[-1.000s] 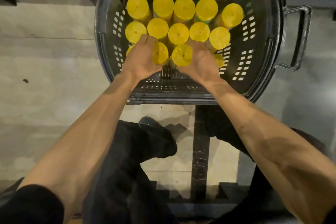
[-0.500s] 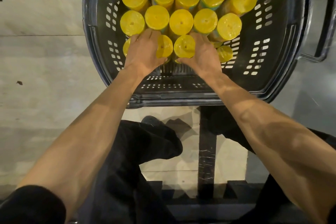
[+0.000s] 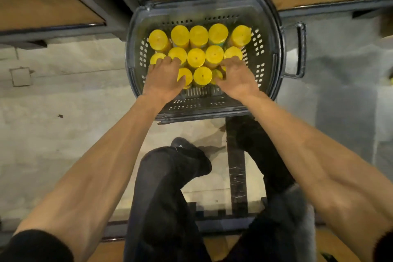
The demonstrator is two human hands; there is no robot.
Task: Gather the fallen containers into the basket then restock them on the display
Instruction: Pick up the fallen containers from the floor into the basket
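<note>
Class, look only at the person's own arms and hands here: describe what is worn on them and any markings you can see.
Both forearms are bare. A black sleeve is pushed up around the left elbow, and a dark cuff edge shows at the right. The left hand and right hand wear no gloves, and no rings, watch or markings show.

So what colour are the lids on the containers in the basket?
Yellow lids, clearest in the head view.

From my feed the person's forearms are bare, with black sleeves [image 3: 32, 244] pushed up near the elbows. Dark black trousers [image 3: 165, 198] below, kinda loose and creased, plus a black shoe [image 3: 187, 148] with a tiny pale mark.
</note>
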